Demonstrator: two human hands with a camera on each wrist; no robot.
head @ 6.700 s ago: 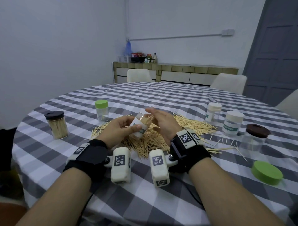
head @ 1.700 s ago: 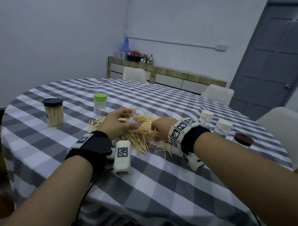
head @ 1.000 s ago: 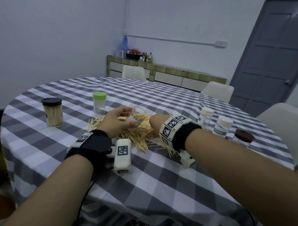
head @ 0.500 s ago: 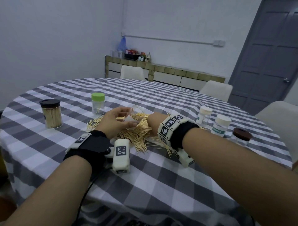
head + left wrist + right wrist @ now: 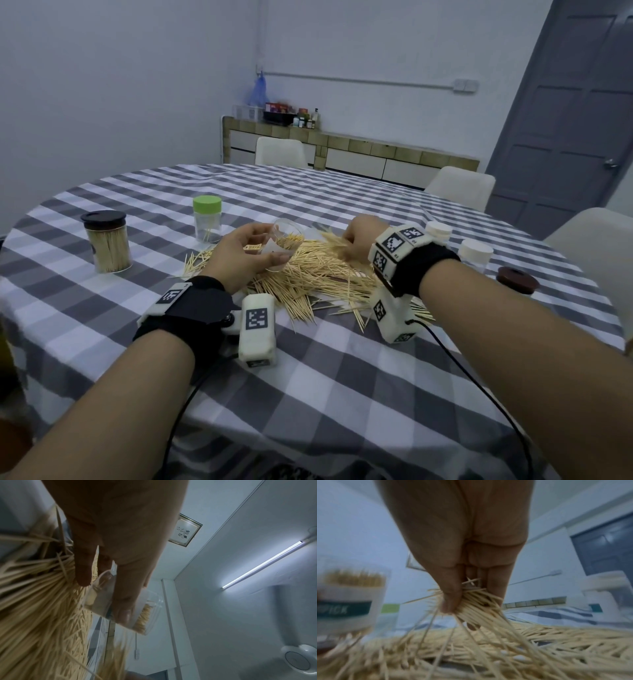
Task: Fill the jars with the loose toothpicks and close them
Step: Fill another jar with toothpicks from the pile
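Note:
My left hand (image 5: 243, 251) grips a small clear open jar (image 5: 284, 245) with a white label, tilted over the pile of loose toothpicks (image 5: 308, 277) and partly filled with toothpicks. The same jar (image 5: 130, 609) shows in the left wrist view under my fingers (image 5: 123, 599). My right hand (image 5: 359, 236) pinches a bunch of toothpicks (image 5: 476, 601) just above the pile (image 5: 488, 649), to the right of the jar (image 5: 349, 597). The bunch hangs from thumb and fingers, its ends still among the pile.
A full jar with a dark lid (image 5: 107, 241) and a green-lidded jar (image 5: 207, 219) stand at the left. Two white-lidded jars (image 5: 474, 255) and a brown lid (image 5: 517, 279) sit at the right behind my right wrist. Chairs ring the round checked table (image 5: 342, 377).
My right hand has risen from the pile with a bunch of toothpicks pinched in it. The left hand keeps the tilted jar in about the same place.

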